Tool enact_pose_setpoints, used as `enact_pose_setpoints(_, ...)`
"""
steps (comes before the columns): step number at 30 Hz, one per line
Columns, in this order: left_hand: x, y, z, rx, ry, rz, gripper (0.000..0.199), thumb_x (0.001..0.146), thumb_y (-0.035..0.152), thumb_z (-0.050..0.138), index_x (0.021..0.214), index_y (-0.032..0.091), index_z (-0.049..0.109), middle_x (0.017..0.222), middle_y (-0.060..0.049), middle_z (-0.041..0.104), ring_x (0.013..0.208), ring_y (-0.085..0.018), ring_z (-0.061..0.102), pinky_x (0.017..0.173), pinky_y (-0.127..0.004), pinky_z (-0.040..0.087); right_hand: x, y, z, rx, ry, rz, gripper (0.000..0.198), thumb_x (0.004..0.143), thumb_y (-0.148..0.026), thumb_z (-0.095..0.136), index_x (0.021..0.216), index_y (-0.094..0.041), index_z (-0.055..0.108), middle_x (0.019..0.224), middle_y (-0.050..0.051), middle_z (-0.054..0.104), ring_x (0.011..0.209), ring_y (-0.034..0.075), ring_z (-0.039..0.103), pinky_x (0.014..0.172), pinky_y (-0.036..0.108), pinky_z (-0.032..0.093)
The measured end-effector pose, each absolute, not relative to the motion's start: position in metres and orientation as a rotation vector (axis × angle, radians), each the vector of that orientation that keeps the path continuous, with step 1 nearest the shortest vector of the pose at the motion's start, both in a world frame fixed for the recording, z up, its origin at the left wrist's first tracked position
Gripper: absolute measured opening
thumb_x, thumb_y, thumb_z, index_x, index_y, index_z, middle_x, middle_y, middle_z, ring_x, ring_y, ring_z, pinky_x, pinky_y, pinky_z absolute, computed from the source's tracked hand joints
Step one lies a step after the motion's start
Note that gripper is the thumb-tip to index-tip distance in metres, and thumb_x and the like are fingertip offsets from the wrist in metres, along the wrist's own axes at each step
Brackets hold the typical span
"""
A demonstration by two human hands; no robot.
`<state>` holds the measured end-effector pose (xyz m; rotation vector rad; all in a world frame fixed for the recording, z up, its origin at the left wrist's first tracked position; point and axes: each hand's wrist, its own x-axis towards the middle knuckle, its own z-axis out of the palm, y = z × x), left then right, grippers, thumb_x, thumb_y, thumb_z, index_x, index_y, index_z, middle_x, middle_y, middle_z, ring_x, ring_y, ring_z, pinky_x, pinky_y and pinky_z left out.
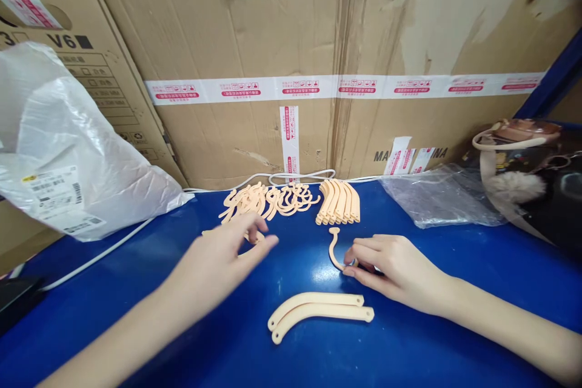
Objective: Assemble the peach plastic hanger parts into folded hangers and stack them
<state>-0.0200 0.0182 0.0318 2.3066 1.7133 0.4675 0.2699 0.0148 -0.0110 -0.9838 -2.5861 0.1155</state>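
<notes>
My right hand (386, 264) pinches the lower end of a thin, cream-coloured curved hook piece (334, 248), its flared tip pointing away from me over the blue table. My left hand (231, 245) is over the table to the left, thumb and fingers apart. Cream pieces (207, 233) show partly from behind it, and the hand hides most of their shape. Closer to me lie two curved cream bars (321, 309), side by side, with a hole at each end. Farther back are a loose heap of thin curved pieces (291, 200) and a neat row of curved bars (339, 201).
Large cardboard boxes (254, 30) stand along the back of the blue table (218, 345). At left is a white plastic parcel bag (91, 163) beside a white cable (100, 254). A clear plastic bag (436, 194) and a dark bag with a fluffy pompom (518, 187) lie right.
</notes>
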Motion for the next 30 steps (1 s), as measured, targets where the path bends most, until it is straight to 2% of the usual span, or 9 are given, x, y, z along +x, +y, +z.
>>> enact_pose_setpoints(4, -0.050, 0.062, 0.042, 2.293, 2.063, 0.238, 0.041, 0.087, 0.058, 0.035, 0.091, 0.022, 0.055, 0.089, -0.003, 0.065, 0.079, -0.024, 0.061, 0.063, -0.030, 0.037, 0.271, 0.014, -0.012, -0.969, -2.630, 0.094, 0.024, 0.099, -0.030, 0.040, 0.089, -0.020, 0.058, 0.076, 0.000, 0.062, 0.066, 0.014, 0.056, 0.062, 0.026, 0.037)
enact_pose_setpoints(8, -0.076, 0.098, 0.039, 2.188, 2.136, 0.149, 0.040, 0.081, 0.054, 0.037, 0.085, 0.020, 0.058, 0.089, -0.008, 0.068, 0.083, -0.029, 0.062, 0.064, -0.032, 0.039, 0.271, 0.014, -0.012, -0.980, -2.647, 0.088, 0.025, 0.100, -0.030, 0.039, 0.089, -0.019, 0.059, 0.076, 0.000, 0.061, 0.065, 0.014, 0.055, 0.062, 0.026, 0.037)
enact_pose_setpoints(15, -0.094, 0.129, 0.022, 2.075, 2.082, 0.111, 0.042, 0.063, 0.062, 0.052, 0.067, 0.020, 0.057, 0.069, -0.004, 0.067, 0.071, -0.026, 0.063, 0.055, -0.028, 0.038, 0.272, 0.014, -0.011, -0.990, -2.666, 0.079, 0.026, 0.100, -0.029, 0.038, 0.089, -0.019, 0.059, 0.075, 0.000, 0.061, 0.065, 0.014, 0.054, 0.062, 0.026, 0.037)
enact_pose_setpoints(20, -0.097, 0.134, 0.016, 2.056, 2.051, 0.120, 0.037, 0.066, 0.055, 0.058, 0.064, 0.019, 0.061, 0.062, 0.000, 0.065, 0.070, -0.023, 0.064, 0.053, -0.026, 0.040, 0.271, 0.014, -0.010, -1.010, -2.674, 0.061, 0.026, 0.100, -0.029, 0.038, 0.086, -0.019, 0.059, 0.075, 0.000, 0.061, 0.063, 0.014, 0.053, 0.061, 0.026, 0.036)
enact_pose_setpoints(22, -0.097, 0.134, 0.015, 2.052, 2.058, 0.107, 0.033, 0.076, 0.049, 0.060, 0.069, 0.017, 0.063, 0.065, 0.001, 0.065, 0.070, -0.021, 0.064, 0.057, -0.026, 0.043, 0.271, 0.015, -0.009, -1.010, -2.679, 0.059, 0.026, 0.099, -0.029, 0.038, 0.085, -0.019, 0.058, 0.075, 0.000, 0.061, 0.063, 0.014, 0.053, 0.061, 0.026, 0.035)
enact_pose_setpoints(25, -0.095, 0.133, 0.012, 2.058, 2.072, 0.091, 0.029, 0.090, 0.040, 0.057, 0.088, 0.013, 0.064, 0.083, -0.002, 0.066, 0.076, -0.018, 0.064, 0.069, -0.032, 0.051, 0.271, 0.015, -0.008, -1.008, -2.681, 0.055, 0.026, 0.099, -0.028, 0.038, 0.084, -0.019, 0.057, 0.074, 0.000, 0.061, 0.063, 0.014, 0.053, 0.060, 0.026, 0.035)
enact_pose_setpoints(30, -0.093, 0.133, 0.010, 2.132, 2.184, 0.270, 0.027, 0.093, 0.034, 0.056, 0.112, 0.014, 0.058, 0.110, -0.007, 0.061, 0.094, -0.021, 0.062, 0.080, -0.040, 0.053, 0.271, 0.013, -0.008, -0.997, -2.681, 0.059, 0.025, 0.099, -0.027, 0.038, 0.085, -0.019, 0.057, 0.075, 0.000, 0.061, 0.063, 0.014, 0.053, 0.061, 0.026, 0.035)
